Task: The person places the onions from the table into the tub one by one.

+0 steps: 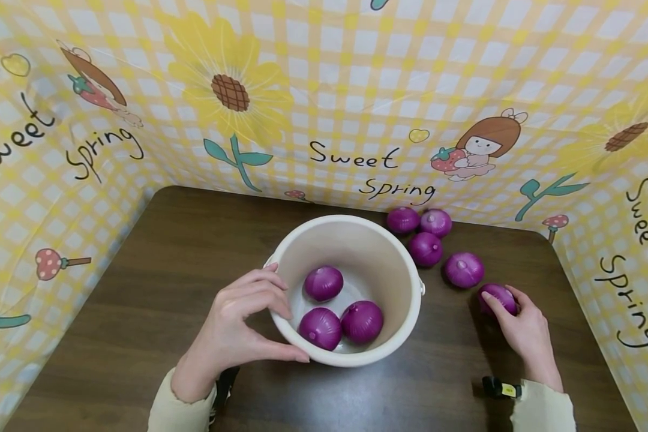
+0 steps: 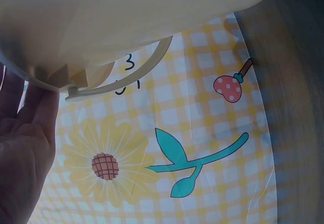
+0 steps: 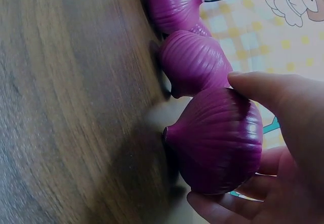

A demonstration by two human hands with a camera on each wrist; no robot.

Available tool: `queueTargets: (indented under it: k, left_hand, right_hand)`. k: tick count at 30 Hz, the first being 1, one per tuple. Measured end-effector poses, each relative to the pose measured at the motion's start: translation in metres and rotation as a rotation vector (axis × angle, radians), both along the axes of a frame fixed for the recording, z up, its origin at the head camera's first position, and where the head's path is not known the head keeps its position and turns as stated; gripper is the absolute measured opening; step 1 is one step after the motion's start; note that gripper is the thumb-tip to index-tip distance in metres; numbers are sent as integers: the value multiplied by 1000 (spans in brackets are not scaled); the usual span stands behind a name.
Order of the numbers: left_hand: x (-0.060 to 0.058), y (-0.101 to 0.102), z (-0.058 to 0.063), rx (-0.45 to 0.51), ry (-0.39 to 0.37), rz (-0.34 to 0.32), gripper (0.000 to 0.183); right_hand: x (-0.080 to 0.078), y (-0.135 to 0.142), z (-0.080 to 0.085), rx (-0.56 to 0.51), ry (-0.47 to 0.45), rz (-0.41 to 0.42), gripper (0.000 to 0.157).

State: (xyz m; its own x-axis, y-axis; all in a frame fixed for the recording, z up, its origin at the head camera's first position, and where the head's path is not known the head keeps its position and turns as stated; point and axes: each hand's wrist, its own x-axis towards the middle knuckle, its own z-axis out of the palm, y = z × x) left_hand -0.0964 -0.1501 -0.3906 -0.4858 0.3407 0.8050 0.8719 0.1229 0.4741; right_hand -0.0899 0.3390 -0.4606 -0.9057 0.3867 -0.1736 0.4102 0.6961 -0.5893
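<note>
A cream-white bucket (image 1: 347, 223) stands on the table, with three purple onions (image 1: 324, 284) lying at its bottom. My left hand (image 1: 243, 321) grips the bucket's left rim, fingers over the edge and thumb along the near side. In the left wrist view, the bucket's wall (image 2: 131, 11) fills the top and part of the left hand (image 2: 25, 148) shows at the left. Right of the bucket, my right hand (image 1: 526, 327) holds a purple onion (image 1: 498, 299) between thumb and fingers. Up close in the right wrist view, this onion (image 3: 217, 140) has its pointed tip towards the tabletop.
Several more purple onions (image 1: 425, 249) lie right of and behind the bucket, one (image 1: 464, 270) just beyond the held onion. A yellow checked cloth (image 1: 324, 108) hangs around the back and sides of the brown wooden table (image 1: 140, 288). The bucket's handle (image 2: 136, 74) hangs at its side.
</note>
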Motion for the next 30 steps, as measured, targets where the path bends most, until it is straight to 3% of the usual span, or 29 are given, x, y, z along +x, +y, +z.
queueTargets:
  k: [14,30]
  left_hand:
    - [0,0,2,3,5,2,49]
    - [0,0,-1,-5,1,5,50]
  right_hand:
    - [-2,-1,3,2,4,8,87]
    - [0,-6,5,26,67,21,83]
